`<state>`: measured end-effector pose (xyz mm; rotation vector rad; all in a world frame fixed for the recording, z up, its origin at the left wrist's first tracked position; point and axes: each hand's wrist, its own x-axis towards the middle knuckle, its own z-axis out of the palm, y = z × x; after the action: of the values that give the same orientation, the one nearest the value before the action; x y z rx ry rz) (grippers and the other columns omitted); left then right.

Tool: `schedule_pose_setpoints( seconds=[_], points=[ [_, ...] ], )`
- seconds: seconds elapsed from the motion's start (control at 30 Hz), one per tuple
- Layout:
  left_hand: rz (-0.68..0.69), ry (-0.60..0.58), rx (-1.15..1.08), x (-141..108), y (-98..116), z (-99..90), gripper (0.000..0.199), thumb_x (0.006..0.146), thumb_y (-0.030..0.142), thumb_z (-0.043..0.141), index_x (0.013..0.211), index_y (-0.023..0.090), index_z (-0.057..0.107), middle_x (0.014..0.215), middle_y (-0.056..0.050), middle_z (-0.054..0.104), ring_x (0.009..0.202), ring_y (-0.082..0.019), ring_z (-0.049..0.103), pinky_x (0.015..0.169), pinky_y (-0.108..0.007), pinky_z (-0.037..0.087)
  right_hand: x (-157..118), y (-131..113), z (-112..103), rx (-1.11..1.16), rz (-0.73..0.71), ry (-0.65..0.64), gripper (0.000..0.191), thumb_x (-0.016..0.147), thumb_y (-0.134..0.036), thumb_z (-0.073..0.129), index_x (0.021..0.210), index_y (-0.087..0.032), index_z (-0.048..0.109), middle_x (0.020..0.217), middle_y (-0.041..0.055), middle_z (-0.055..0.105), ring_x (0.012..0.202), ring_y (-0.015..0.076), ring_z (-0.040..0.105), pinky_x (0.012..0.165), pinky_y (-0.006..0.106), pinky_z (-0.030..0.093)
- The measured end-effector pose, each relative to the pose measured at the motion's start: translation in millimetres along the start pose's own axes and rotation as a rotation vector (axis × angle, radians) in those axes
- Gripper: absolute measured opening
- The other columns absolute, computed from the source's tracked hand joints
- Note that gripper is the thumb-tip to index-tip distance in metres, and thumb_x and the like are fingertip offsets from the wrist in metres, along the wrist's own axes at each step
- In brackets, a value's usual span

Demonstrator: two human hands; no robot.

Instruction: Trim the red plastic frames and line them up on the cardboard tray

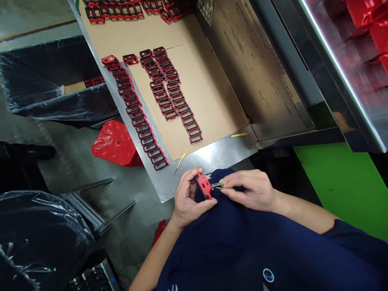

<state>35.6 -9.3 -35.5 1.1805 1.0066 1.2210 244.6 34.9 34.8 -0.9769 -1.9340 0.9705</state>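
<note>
My left hand (189,198) is closed on a red and black plastic part (204,185), holding it by its edges between thumb and fingers. Pinched in my right hand (253,189) is a slim metal tool (217,185) that looks like tweezers. Its tip is at the right side of the red part; whether it touches is too small to tell. Both hands are above my lap, just off the near edge of the metal table (209,157). Rows of similar red and black frames (182,106) lie on a cardboard sheet (212,97), with another row (138,117) along the table's left edge.
Two yellow-handled thin tools (182,160) (239,135) lie near the table's front edge. A red stool (115,143) and a plastic-lined bin (57,105) stand to the left. At right are a metal machine edge (342,76) and a green panel (348,182).
</note>
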Motion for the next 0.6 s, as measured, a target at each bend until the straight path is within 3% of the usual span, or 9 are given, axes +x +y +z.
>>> schedule_pose_setpoints(
  seconds=[0.13, 0.2, 0.3, 0.4, 0.47, 0.6],
  points=[
    [-0.091, 0.085, -0.197, -5.8, -0.8, -1.9, 0.068, 0.078, 0.043, 0.081, 0.135, 0.031, 0.047, 0.139, -0.011, 0.052, 0.123, -0.025, 0.063, 0.101, -0.038, 0.056, -2.6, 16.0, 6.0, 0.48, 0.515, 0.261, 0.024, 0.083, -0.029, 0.079, 0.093, -0.017, 0.062, 0.09, 0.0048, 0.076, 0.075, 0.0147, 0.075, 0.069, 0.022, 0.063],
    [-0.079, 0.12, -0.217, -7.5, -1.7, -3.5, 0.068, 0.078, 0.045, 0.081, 0.134, 0.031, 0.047, 0.14, -0.01, 0.052, 0.128, -0.026, 0.06, 0.105, -0.039, 0.053, -4.7, 28.9, 9.6, 0.633, 0.63, 0.297, 0.032, 0.079, -0.034, 0.083, 0.095, -0.017, 0.061, 0.088, 0.004, 0.075, 0.072, 0.0136, 0.073, 0.068, 0.023, 0.063],
    [-0.056, 0.125, -0.208, -7.9, -3.2, -4.5, 0.069, 0.076, 0.046, 0.082, 0.134, 0.032, 0.046, 0.14, -0.011, 0.052, 0.13, -0.027, 0.058, 0.105, -0.039, 0.054, -8.7, 47.1, 15.9, 0.631, 0.693, 0.282, 0.037, 0.074, -0.033, 0.087, 0.094, -0.014, 0.062, 0.089, 0.0055, 0.074, 0.073, 0.0118, 0.072, 0.07, 0.022, 0.061],
    [-0.041, 0.12, -0.182, -6.8, -2.7, -4.8, 0.069, 0.077, 0.047, 0.081, 0.134, 0.033, 0.045, 0.141, -0.011, 0.05, 0.133, -0.03, 0.056, 0.104, -0.043, 0.054, -11.0, 54.7, 18.1, 0.51, 0.682, 0.263, 0.037, 0.074, -0.033, 0.086, 0.097, -0.014, 0.065, 0.092, 0.0072, 0.074, 0.074, 0.0113, 0.071, 0.068, 0.02, 0.06],
    [-0.043, 0.109, -0.166, -6.2, -1.1, -5.1, 0.069, 0.078, 0.047, 0.08, 0.136, 0.033, 0.044, 0.141, -0.011, 0.049, 0.133, -0.031, 0.055, 0.103, -0.044, 0.055, -9.5, 49.1, 14.1, 0.392, 0.596, 0.223, 0.028, 0.078, -0.031, 0.082, 0.095, -0.014, 0.067, 0.094, 0.0081, 0.074, 0.076, 0.012, 0.071, 0.067, 0.02, 0.059],
    [-0.049, 0.031, -0.138, -4.6, 1.5, -5.7, 0.071, 0.08, 0.041, 0.08, 0.141, 0.033, 0.044, 0.137, -0.01, 0.046, 0.126, -0.029, 0.059, 0.098, -0.042, 0.058, 3.2, 17.5, -4.2, 0.079, 0.115, -0.037, 0.007, 0.084, -0.019, 0.075, 0.091, -0.017, 0.074, 0.104, 0.0085, 0.073, 0.092, 0.0154, 0.072, 0.082, 0.024, 0.061]
  ],
)
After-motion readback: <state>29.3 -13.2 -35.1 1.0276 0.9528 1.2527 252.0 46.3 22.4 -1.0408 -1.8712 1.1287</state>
